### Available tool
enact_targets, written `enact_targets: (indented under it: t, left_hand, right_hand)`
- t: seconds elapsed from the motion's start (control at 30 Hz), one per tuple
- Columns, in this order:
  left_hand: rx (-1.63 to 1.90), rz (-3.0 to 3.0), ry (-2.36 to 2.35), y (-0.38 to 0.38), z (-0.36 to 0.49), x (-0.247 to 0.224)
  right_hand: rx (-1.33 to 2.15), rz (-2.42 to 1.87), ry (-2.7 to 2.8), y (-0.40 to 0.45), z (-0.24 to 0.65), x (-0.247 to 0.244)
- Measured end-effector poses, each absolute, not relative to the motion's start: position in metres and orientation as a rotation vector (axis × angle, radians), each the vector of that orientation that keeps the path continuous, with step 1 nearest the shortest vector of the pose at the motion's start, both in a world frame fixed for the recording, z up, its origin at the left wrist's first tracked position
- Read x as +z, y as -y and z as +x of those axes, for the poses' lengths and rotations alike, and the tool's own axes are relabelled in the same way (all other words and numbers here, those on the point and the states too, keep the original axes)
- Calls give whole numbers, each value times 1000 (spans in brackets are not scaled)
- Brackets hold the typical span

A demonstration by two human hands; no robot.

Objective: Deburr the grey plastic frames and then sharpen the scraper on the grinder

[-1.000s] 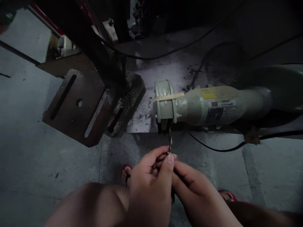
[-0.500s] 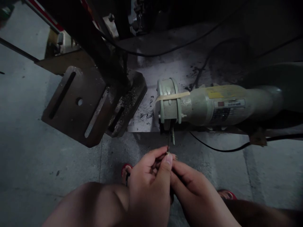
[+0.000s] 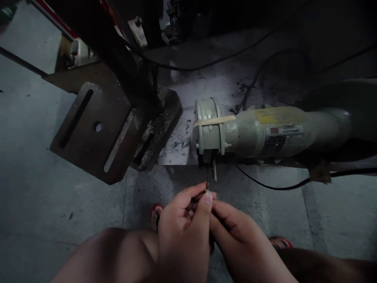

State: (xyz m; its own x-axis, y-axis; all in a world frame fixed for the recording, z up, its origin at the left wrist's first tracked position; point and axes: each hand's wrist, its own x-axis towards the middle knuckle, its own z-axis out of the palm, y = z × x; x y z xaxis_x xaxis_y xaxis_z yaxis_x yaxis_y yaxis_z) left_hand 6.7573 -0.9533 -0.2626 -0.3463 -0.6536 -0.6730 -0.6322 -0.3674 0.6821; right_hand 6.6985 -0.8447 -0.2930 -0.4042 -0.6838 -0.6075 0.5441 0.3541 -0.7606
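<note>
A pale green bench grinder (image 3: 277,131) lies at the centre right, with a strip of tape (image 3: 215,120) across its wheel guard. Just below the guard, my left hand (image 3: 188,220) pinches a thin dark rod (image 3: 207,175) between thumb and forefinger. The rod points up toward the opening under the guard; whether it touches the wheel is hidden. My right hand (image 3: 235,228) presses against my left one, its fingers closed around the rod's lower end, where small brass-coloured bits show. What exactly its fingertips hold is too small to tell.
A slotted metal plate (image 3: 94,133) on a dark column stands at the left. Black cables (image 3: 191,69) cross the bench top (image 3: 176,149). Another cable (image 3: 273,188) hangs below the grinder. My knees and red-edged sandals are low in view above the concrete floor (image 3: 88,204).
Both hands and the rod have shifted very slightly left. Their grip looks the same.
</note>
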Motion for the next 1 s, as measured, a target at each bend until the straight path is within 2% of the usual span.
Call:
enact_targets:
  t: [1.0]
  left_hand:
    - [-1873,1787,1732,956,6755,-259]
  right_hand:
    - [-1350,-102,-1412,851,6693,-289]
